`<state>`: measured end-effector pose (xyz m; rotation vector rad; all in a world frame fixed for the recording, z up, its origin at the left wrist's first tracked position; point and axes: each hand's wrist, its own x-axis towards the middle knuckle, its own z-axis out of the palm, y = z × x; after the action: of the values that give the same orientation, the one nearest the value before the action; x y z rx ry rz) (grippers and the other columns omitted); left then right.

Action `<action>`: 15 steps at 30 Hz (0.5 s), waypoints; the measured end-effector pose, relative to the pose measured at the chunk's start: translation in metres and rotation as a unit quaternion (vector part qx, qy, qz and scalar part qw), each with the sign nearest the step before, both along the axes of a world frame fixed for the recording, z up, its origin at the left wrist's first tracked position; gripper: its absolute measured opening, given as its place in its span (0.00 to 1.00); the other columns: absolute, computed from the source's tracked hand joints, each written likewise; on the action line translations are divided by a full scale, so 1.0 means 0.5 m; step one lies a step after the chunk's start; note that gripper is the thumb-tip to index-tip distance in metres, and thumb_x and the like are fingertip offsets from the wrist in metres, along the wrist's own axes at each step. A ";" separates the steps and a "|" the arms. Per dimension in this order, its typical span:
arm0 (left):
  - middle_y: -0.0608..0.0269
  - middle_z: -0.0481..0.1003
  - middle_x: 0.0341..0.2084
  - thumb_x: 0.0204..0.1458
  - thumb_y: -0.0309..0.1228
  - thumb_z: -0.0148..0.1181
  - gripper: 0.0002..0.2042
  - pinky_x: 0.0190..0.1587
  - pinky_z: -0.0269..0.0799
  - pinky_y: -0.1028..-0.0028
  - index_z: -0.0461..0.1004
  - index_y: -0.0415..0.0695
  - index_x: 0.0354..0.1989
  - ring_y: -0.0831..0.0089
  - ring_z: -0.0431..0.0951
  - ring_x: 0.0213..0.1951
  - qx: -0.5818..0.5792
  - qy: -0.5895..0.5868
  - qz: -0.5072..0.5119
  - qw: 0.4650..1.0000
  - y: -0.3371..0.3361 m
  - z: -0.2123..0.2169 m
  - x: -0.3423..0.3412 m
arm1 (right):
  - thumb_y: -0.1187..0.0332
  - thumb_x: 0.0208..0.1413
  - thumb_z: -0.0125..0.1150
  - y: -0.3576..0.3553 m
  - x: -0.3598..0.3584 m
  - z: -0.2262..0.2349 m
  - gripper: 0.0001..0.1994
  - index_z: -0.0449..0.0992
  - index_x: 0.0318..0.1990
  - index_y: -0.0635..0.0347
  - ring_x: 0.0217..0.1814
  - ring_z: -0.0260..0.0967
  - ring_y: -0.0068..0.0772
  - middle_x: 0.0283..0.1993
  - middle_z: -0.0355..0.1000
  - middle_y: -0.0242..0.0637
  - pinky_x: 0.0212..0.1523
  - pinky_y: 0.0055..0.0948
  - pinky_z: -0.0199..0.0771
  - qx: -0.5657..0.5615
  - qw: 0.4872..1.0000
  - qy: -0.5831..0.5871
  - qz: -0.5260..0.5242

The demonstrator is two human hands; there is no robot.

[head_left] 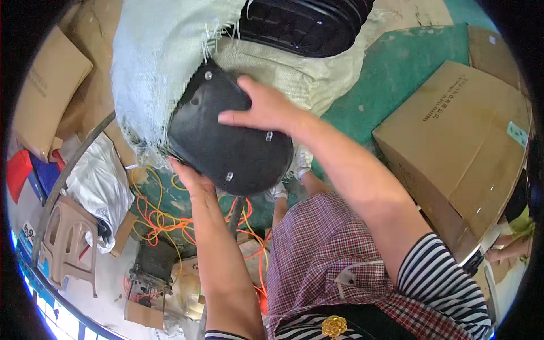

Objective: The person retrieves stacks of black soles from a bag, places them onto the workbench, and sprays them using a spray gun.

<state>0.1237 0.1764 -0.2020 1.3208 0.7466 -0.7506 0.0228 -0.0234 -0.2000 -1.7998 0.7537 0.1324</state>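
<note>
Both my hands hold a black rounded shell [226,144] with small metal rivets, like a helmet. My right hand [263,107] lies flat on its top, fingers spread over the curved surface. My left hand [190,175] grips its lower left edge from beneath. The shell's upper left part sits at the frayed mouth of a pale woven sack [153,62], partly covered by the fabric.
A large cardboard box [459,147] stands at the right on a green floor. More black shells [306,22] lie on a sack at the top. Orange and yellow cords [164,218], a plastic stool [68,243], a white bag [99,181] and cardboard lie at the left.
</note>
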 end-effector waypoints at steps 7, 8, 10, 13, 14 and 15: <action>0.59 0.59 0.58 0.56 0.58 0.27 0.32 0.61 0.52 0.59 0.55 0.48 0.61 0.57 0.60 0.57 -0.190 0.062 -0.044 0.979 0.166 -0.055 -0.124 | 0.52 0.35 0.70 0.110 -0.162 0.021 0.31 0.68 0.44 0.64 0.48 0.62 0.46 0.42 0.65 0.48 0.49 0.37 0.62 0.039 0.999 -0.019 0.006; 0.60 0.57 0.60 0.56 0.58 0.27 0.33 0.61 0.50 0.58 0.54 0.49 0.62 0.57 0.58 0.59 -0.205 0.075 -0.041 0.975 0.186 -0.052 -0.144 | 0.52 0.34 0.70 0.112 -0.181 0.030 0.33 0.68 0.46 0.64 0.50 0.60 0.47 0.44 0.63 0.48 0.51 0.38 0.60 0.030 0.999 -0.027 0.013; 0.61 0.56 0.60 0.55 0.60 0.28 0.34 0.62 0.50 0.59 0.51 0.49 0.63 0.57 0.57 0.60 -0.032 0.043 -0.114 0.992 0.105 -0.002 -0.184 | 0.50 0.34 0.70 0.095 -0.233 0.020 0.37 0.66 0.51 0.65 0.54 0.57 0.49 0.49 0.60 0.48 0.56 0.40 0.56 0.013 1.000 0.007 0.016; 0.60 0.56 0.60 0.53 0.62 0.31 0.36 0.62 0.50 0.59 0.51 0.49 0.63 0.58 0.56 0.60 -0.045 0.044 0.002 0.998 0.076 0.034 -0.185 | 0.49 0.35 0.69 0.086 -0.234 -0.022 0.41 0.61 0.56 0.64 0.58 0.56 0.47 0.53 0.59 0.50 0.58 0.37 0.57 0.062 0.992 -0.052 -0.094; 0.60 0.57 0.60 0.52 0.62 0.31 0.36 0.62 0.50 0.59 0.53 0.49 0.62 0.58 0.57 0.60 -0.015 0.045 -0.013 0.999 0.051 0.055 -0.177 | 0.50 0.36 0.70 0.074 -0.233 -0.025 0.41 0.60 0.56 0.63 0.58 0.57 0.46 0.54 0.60 0.50 0.58 0.36 0.58 0.106 0.987 -0.043 -0.117; 0.59 0.58 0.59 0.52 0.63 0.32 0.36 0.62 0.50 0.59 0.54 0.49 0.62 0.59 0.57 0.60 0.014 0.047 -0.028 0.998 0.029 0.075 -0.169 | 0.51 0.37 0.70 0.063 -0.232 -0.020 0.41 0.59 0.57 0.63 0.57 0.59 0.44 0.54 0.60 0.49 0.57 0.36 0.59 0.149 0.978 -0.034 -0.140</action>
<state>0.0394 0.1907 -0.1647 1.3436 0.7995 -0.8543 -0.0931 0.0079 -0.2101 -1.3943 0.8819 -0.0037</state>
